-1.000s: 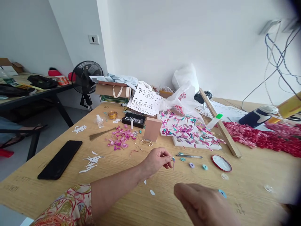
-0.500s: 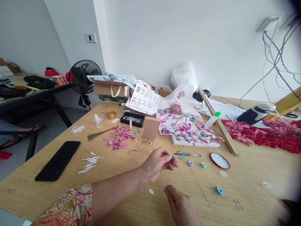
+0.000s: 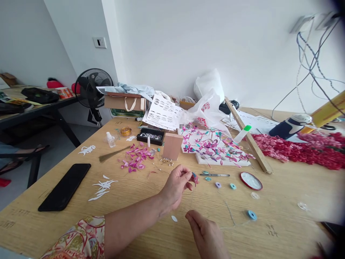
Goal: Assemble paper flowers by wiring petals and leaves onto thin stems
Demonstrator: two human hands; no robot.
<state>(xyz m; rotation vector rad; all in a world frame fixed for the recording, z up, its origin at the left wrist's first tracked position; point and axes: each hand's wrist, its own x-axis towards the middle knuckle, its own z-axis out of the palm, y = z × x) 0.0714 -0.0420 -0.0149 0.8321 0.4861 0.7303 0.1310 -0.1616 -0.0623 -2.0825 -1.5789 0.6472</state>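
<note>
Petal piece (image 3: 195,177), pink and blue, is up off the worktop (image 3: 283,196), in the fingertips of the person's left hand (image 3: 175,187); that grip is narrow, thumb and finger pinched on it. The right hand (image 3: 206,233) is lower and closer to the body, apart from the left, with its fingers curled in; from here I can't tell whether it holds anything. A white leaf-shaped slip (image 3: 174,218) lies to the left of it. Over to the right I see a blue spool (image 3: 252,215), and a pale thread (image 3: 231,215) lying between it and the hands. Past the left hand are a pen (image 3: 215,175), a lilac spool (image 3: 218,185), a teal spool (image 3: 233,186) and a red-rimmed dish (image 3: 261,185). Loose pink petals (image 3: 136,158) lie scattered left of an upright wooden block (image 3: 172,146).
</note>
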